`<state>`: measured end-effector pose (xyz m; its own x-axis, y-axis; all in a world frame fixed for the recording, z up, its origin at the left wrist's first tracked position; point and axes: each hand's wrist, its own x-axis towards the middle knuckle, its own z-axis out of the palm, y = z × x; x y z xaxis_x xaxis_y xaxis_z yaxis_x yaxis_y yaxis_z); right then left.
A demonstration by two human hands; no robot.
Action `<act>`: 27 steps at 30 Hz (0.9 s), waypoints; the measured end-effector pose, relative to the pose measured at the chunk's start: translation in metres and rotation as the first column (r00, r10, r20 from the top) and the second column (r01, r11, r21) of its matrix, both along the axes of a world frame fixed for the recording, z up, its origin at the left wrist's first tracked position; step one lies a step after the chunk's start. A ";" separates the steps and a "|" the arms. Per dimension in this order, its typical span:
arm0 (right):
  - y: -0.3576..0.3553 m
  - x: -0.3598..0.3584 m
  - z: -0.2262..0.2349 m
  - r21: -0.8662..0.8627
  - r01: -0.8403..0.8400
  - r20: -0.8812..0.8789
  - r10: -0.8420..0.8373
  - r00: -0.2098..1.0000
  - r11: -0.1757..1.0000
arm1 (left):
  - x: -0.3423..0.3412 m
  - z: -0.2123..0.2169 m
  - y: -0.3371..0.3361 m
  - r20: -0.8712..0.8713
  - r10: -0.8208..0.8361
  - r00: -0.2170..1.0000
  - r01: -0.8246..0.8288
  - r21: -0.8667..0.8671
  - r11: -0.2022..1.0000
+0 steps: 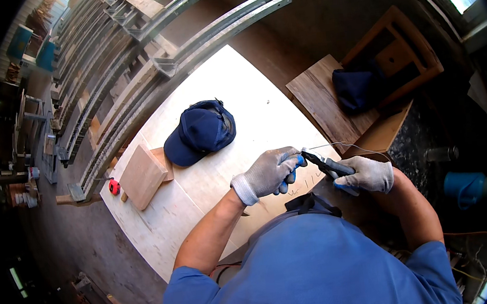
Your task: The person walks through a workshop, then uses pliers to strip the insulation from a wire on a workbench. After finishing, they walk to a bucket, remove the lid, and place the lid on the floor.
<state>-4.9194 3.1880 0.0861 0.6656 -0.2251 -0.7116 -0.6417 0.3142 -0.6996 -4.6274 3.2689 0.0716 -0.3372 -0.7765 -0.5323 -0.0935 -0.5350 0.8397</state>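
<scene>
Both my hands wear grey knit gloves with blue palms. My right hand (369,174) grips a pair of pliers (324,165) with dark handles, its jaws pointing left toward my other hand. My left hand (272,174) is closed at the jaws, its fingers pinched around the end of a thin wire (342,143). That wire runs off to the right, above my right glove; what exactly the jaws bite on is too small to tell. Beneath my hands lies a pale wooden board (257,107) with pencil marks near its edge. A navy cap (200,130) rests on it beyond my left hand.
Wooden pieces (143,176) and a red tape measure (114,186) lie at the board's left side. Long metal clamp rails (220,31) stretch across the far left. To the right stand a wooden chair (331,88) with dark blue cloth (357,88) and a blue jug (465,188).
</scene>
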 end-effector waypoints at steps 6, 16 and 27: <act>0.016 -0.003 -0.017 -0.156 -0.056 0.027 0.061 0.998 0.986 | -0.007 -0.013 0.008 -0.184 0.192 0.964 -0.194 0.008 0.981; 0.023 0.017 0.011 -0.484 -0.115 -0.135 0.056 0.989 0.867 | -0.003 -0.015 0.006 -0.241 0.265 0.934 -0.259 0.056 0.964; 0.027 0.028 0.020 -0.590 -0.147 -0.220 0.017 0.975 0.794 | -0.016 -0.014 0.007 0.168 0.210 0.963 -0.181 -0.173 0.968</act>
<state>-4.8911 3.2147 0.1061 0.5649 -0.6003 -0.5662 -0.7874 -0.1868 -0.5875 -4.6436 3.2757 0.0574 -0.0783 -0.8951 -0.4389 -0.1605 -0.4232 0.8917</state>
